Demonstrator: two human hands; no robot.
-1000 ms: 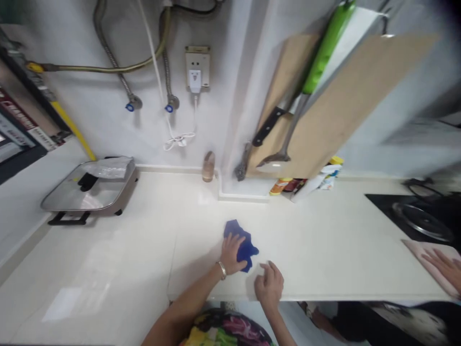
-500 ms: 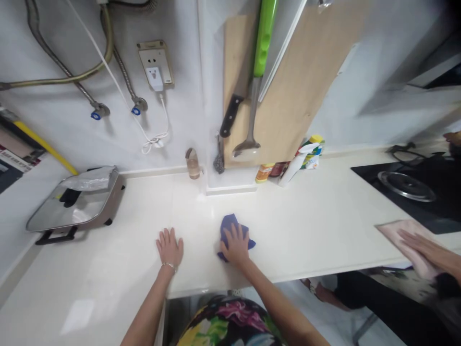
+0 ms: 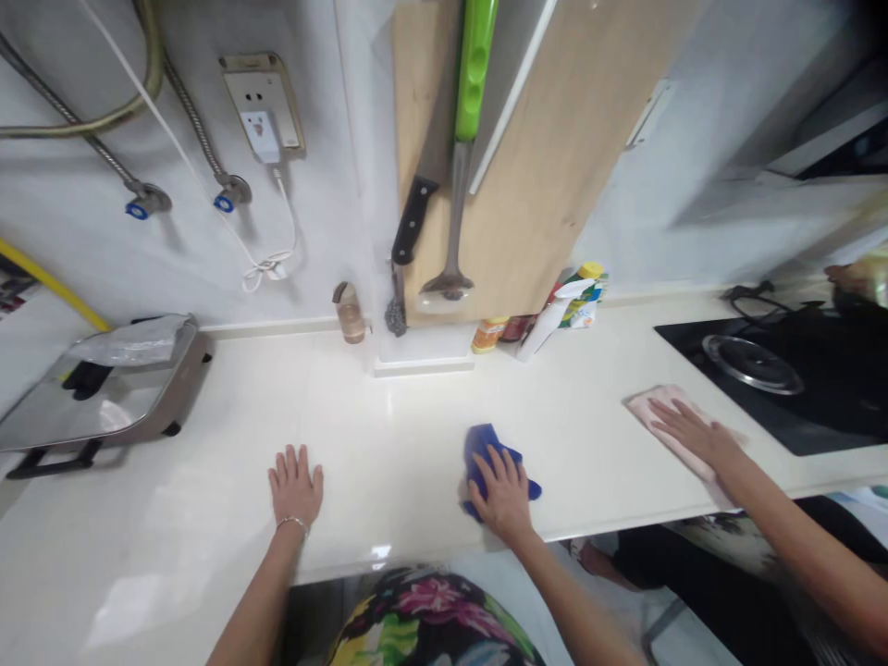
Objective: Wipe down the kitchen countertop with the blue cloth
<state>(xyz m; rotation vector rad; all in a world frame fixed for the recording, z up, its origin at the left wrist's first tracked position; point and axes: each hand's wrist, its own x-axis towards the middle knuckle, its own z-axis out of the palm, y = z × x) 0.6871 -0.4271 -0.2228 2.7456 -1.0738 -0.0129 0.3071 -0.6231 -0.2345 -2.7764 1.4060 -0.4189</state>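
Observation:
My right hand (image 3: 503, 495) lies on a crumpled blue cloth (image 3: 482, 444), fingers spread and pressing it against the white countertop (image 3: 388, 462). Parts of the cloth stick out past the fingertips and on both sides of the palm. Well to the left, my left hand (image 3: 296, 486), with a bracelet at the wrist, rests flat on the bare counter. Its fingers are apart and nothing is under them that I can see.
At right, another person's hand (image 3: 686, 430) presses a pink cloth (image 3: 662, 398) beside the black cooktop (image 3: 839, 398). An electric pan (image 3: 131, 407) stands at far left. Bottles (image 3: 548, 324) and a brown container (image 3: 351, 314) line the wall, below a hanging cutting board (image 3: 548, 166), knife and green-handled ladle.
The left hand has left the blue cloth and moved left onto the counter. The right hand has come onto the cloth and slid it to the right. The other person's pink cloth has moved left.

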